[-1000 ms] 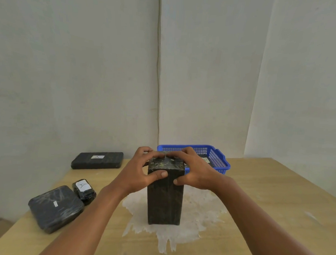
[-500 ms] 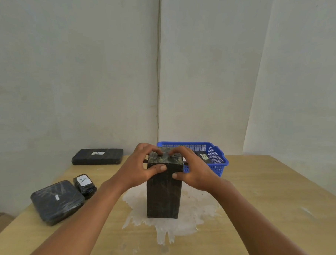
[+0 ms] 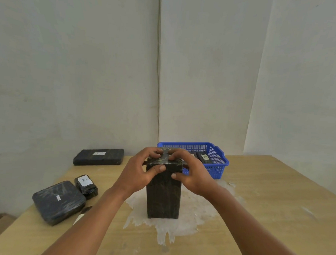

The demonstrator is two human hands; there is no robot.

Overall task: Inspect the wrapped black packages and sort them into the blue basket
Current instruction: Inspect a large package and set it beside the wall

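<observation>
A tall black wrapped package (image 3: 163, 196) stands upright on the wooden table (image 3: 256, 198), on a white stain. My left hand (image 3: 140, 170) grips its top from the left, thumb on the front face and fingers curled over the top. My right hand (image 3: 190, 171) grips the top from the right in the same way. Behind them sits the blue basket (image 3: 217, 164), holding a labelled black package (image 3: 204, 158). To the left lie a long flat package (image 3: 98, 156), a small labelled package (image 3: 85, 185) and a wide flat package (image 3: 58, 201).
Pale walls meet in a corner right behind the table. The table's left edge runs close to the wide flat package. A small dark and white object (image 3: 82, 214) lies just in front of that package, partly hidden by my left forearm.
Both hands stay on the upright package's top. The view has shifted slightly, and the package looks a little closer to the basket than one second ago.
</observation>
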